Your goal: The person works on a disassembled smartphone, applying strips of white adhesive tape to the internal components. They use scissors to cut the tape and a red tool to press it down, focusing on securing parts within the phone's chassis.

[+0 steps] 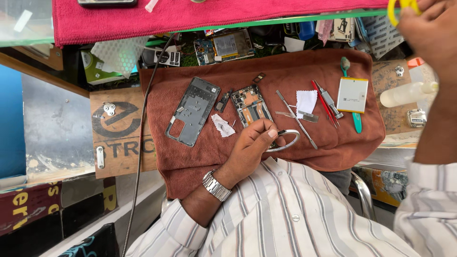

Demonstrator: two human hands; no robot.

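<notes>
My left hand (252, 145) is pinching a roll of tape (284, 141) between its fingers, just below the opened phone (251, 105) lying on the brown towel (333, 147). My right hand (428, 28) is closing its fingers on a yellow ring-shaped thing (394, 10) above the cluttered bench.

The brown towel (266, 85) on the tabletop is crowded: phone back cover (193, 110), opened phone frame (251, 105), metal spudger (296, 119), white wipe (305, 101), red-handled tools (326, 103) and a battery (352, 95) lie close together. Bare cloth shows along the towel's near edge and at its right corner. The left hand (252, 147) blocks the middle.
</notes>
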